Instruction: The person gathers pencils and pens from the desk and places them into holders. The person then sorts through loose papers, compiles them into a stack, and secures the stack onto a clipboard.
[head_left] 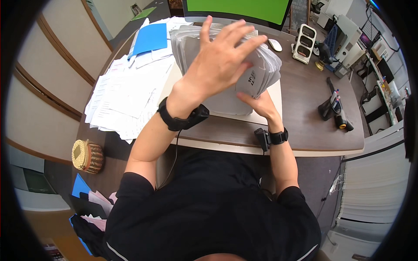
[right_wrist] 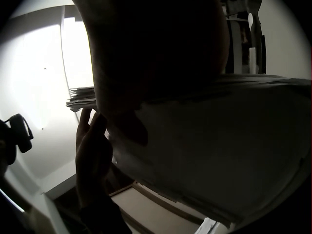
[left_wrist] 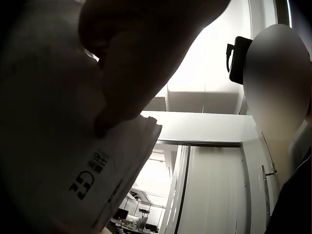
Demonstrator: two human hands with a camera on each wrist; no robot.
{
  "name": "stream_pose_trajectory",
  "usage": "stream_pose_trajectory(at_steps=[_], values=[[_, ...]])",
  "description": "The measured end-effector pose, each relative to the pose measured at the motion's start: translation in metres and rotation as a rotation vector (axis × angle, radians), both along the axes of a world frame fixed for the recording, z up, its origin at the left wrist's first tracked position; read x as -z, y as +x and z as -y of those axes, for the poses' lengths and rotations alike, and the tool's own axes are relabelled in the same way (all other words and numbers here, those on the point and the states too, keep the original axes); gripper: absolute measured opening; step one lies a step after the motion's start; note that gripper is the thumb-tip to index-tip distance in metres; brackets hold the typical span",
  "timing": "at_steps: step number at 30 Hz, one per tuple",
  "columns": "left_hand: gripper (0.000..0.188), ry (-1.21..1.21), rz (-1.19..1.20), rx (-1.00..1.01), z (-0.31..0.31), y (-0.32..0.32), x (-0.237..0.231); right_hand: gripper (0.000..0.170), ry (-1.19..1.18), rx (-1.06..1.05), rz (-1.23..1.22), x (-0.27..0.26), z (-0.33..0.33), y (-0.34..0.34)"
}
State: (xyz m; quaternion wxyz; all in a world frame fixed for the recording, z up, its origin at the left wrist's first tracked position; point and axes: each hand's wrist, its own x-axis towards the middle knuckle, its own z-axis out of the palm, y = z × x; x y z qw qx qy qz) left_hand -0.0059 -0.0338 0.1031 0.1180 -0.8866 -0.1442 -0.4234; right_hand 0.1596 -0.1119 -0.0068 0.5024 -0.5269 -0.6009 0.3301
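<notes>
A thick stack of white papers [head_left: 228,102] stands on edge at the desk's front middle, its sheets fanned along the top and right. Dark lettering [left_wrist: 84,185] is printed on the front sheet. My left hand [head_left: 220,65] reaches across the face of the stack, fingers straight and spread near its upper edge. The right hand [head_left: 263,104] grips the stack's lower right edge, thumb on the front, other fingers hidden behind. In the right wrist view the left hand [right_wrist: 92,151] shows beside the stack; both wrist views are dark.
Loose printed sheets [head_left: 117,95] and a blue folder [head_left: 150,38] cover the desk's left side. A monitor [head_left: 239,11] stands behind the stack, with a white mouse [head_left: 275,45] to the right. Farther right are a white stand [head_left: 304,43] and a pen holder [head_left: 328,108]. A woven basket [head_left: 88,156] sits at left.
</notes>
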Motion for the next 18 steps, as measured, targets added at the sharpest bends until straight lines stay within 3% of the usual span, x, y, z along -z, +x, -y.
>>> stream_pose_trajectory(at_steps=[12, 14, 18], values=[[0.052, -0.007, 0.005, -0.009, 0.002, 0.009, 0.009, 0.033, 0.055, 0.059, 0.065, 0.011, 0.002, -0.003], [0.058, -0.052, 0.083, -0.144, 0.006, 0.007, 0.008, 0.030, 0.076, 0.075, 0.085, 0.021, -0.003, -0.001], [0.072, -0.089, 0.277, -0.176, -0.005, 0.006, 0.013, 0.024, 0.063, 0.233, 0.207, 0.022, -0.012, -0.003]])
